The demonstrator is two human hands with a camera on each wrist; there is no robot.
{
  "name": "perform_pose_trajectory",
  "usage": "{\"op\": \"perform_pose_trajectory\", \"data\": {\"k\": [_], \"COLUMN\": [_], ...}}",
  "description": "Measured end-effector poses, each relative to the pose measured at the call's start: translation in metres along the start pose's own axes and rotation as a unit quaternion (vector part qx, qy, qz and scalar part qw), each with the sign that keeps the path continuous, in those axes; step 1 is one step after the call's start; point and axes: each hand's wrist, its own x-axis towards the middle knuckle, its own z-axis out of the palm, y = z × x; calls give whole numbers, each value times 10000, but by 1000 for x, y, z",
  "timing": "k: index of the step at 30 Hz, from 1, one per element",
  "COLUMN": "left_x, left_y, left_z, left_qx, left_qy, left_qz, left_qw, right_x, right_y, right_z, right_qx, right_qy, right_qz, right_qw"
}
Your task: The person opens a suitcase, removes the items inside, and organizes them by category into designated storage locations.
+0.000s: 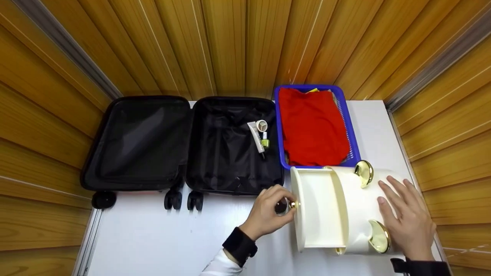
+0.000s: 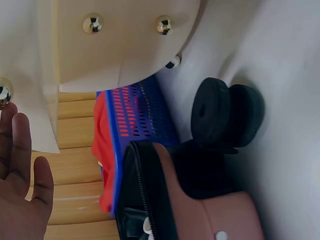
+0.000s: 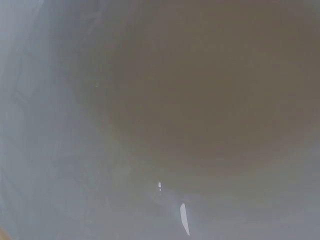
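Observation:
A cream-white drawer cabinet (image 1: pixel 358 207) with gold-trimmed curved parts stands at the lower right in the head view. Its top drawer (image 1: pixel 320 207) is pulled out to the left. My left hand (image 1: pixel 270 209) pinches the gold knob (image 1: pixel 293 204) on the drawer front between thumb and fingers. In the left wrist view the fingertips meet that knob (image 2: pixel 5 93), and two more gold knobs show on the front of the cabinet. My right hand (image 1: pixel 408 216) rests on top of the cabinet with fingers spread. The right wrist view shows only a blurred pale surface.
An open black suitcase (image 1: pixel 134 142) lies on the white table (image 1: pixel 153 237) at the left. Its right half holds a white tube (image 1: pixel 254 134), a small round container (image 1: pixel 261 125) and a green-labelled bottle (image 1: pixel 265 141). Behind the cabinet is a blue basket (image 1: pixel 355 149) with red cloth (image 1: pixel 314 128).

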Motion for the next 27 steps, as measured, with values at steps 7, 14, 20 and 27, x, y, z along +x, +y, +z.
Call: {"op": "perform_pose_trajectory", "data": {"k": [7,14,20,27], "left_x": [-8,-5,5,46], "left_y": [-7,-9,-20,-54], "left_z": [5,2,-11,-37], "left_qx": [-83,-238,-353,450], "left_qy": [73,1,-497,-697], "left_qz": [-204,-141,-119,-797], "left_qw": [9997,9996,9981,9934], "right_x": [0,0,-1,1], "right_y": [-1,-1,1,2], "right_z": [0,-1,0,3], "right_qx": [-86,-66,-53,-86], "right_qy": [-50,-125,-67,79], "right_qz": [106,197,132,-94], "right_qw": [9999,9997,9999,9999]}}
